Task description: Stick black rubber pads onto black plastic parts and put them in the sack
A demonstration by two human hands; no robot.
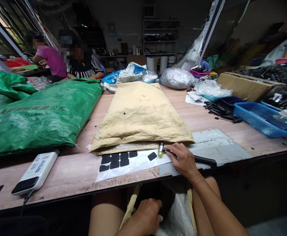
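Observation:
My right hand [184, 160] is closed around a small hammer [206, 160] with a black handle. The hammer's metal head and yellowish tip rest over a white backing sheet [137, 167] at the table's front edge. Several black rounded-square stickers [119, 160] lie in a block on that sheet, and one single black sticker [152, 156] sits apart near the hammer head. Down in my lap, my left hand [148, 213] is inside the mouth of an open yellow sack [133, 203] with a silvery lining. Its fingers are curled; what they hold, if anything, is hidden.
A full yellow sack [143, 114] lies flat behind the sheet. To its left are a green sack [35, 114] and a white power bank [36, 172] with a cable. A blue tray [263, 121] and black parts [222, 111] stand right. Two people [84, 65] sit across the table.

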